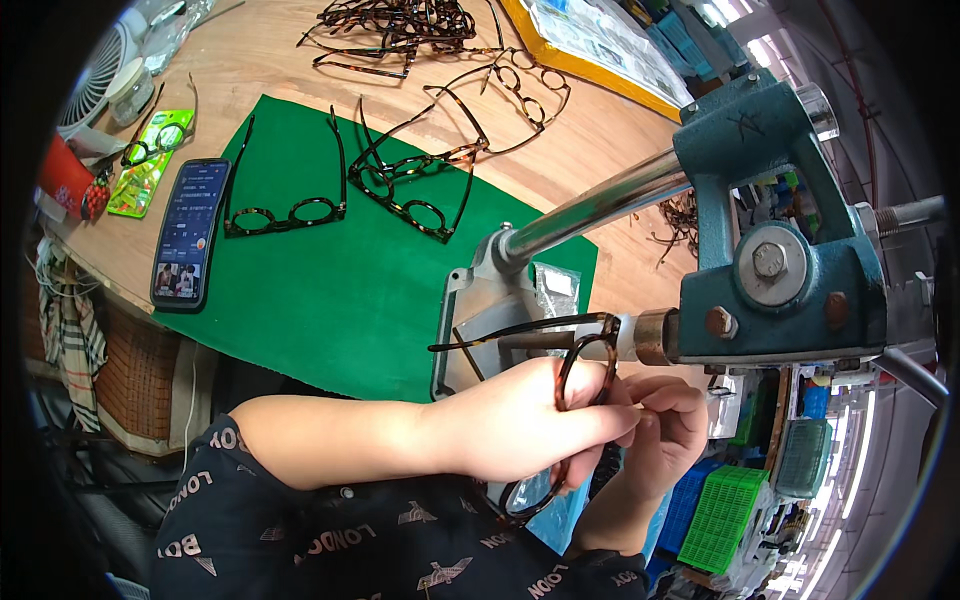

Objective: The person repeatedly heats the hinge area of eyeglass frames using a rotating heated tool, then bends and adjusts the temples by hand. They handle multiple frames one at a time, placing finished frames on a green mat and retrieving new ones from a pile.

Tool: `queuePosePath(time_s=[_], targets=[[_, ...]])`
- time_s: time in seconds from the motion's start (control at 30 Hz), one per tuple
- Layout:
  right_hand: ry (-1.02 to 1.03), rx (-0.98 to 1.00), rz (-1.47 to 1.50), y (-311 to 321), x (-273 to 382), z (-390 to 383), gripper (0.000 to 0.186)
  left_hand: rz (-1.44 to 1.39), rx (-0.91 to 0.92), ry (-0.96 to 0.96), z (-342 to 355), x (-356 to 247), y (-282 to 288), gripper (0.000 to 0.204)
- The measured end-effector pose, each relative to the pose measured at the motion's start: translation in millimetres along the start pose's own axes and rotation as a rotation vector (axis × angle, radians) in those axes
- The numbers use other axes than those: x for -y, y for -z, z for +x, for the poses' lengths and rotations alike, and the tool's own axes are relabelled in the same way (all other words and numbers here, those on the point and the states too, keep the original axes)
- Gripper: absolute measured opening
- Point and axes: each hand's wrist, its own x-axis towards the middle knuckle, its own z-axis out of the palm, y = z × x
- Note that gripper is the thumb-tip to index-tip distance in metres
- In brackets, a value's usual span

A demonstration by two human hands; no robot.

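Note:
My left hand (530,415) is closed around a dark tortoiseshell eyeglasses frame (520,326), held in front of the press. One temple of the frame points left over my wrist, and its lower rim shows below the hand. Close against it, my right hand (672,425) has its thumb and fingers pinched together, touching the left fingertips. What sits in that pinch is too small and too covered to name. Two more eyeglasses frames lie on the green mat (300,300): a spread one (290,218) at the left and a tilted one (425,215) beside it.
A teal press (735,125) with a steel column (600,208) stands at the right. Left lies a phone (188,232), with glasses on a green packet (150,160). More frames (410,30) are heaped at the back near a yellow-edged tray (590,72). A green crate (722,515) stands lower right.

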Motion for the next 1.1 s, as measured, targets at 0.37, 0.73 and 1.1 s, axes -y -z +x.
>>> queuePosePath(time_s=[0.37, 0.73, 1.1], targets=[[-0.03, -0.083, -0.04, 25, -13, -16, 0.016, 0.041, 0.023, 0.01, 15, -7, 0, 0.043], [-0.05, -0.229, -0.203, 20, -22, -18, 0.019, 0.02, 0.039, 0.032, 24, 0, 0, 0.046], [0.314, -0.086, -0.427, 55, 19, 22, 0.011, -0.06, 0.01, 0.013, 25, 6, -4, 0.043]])
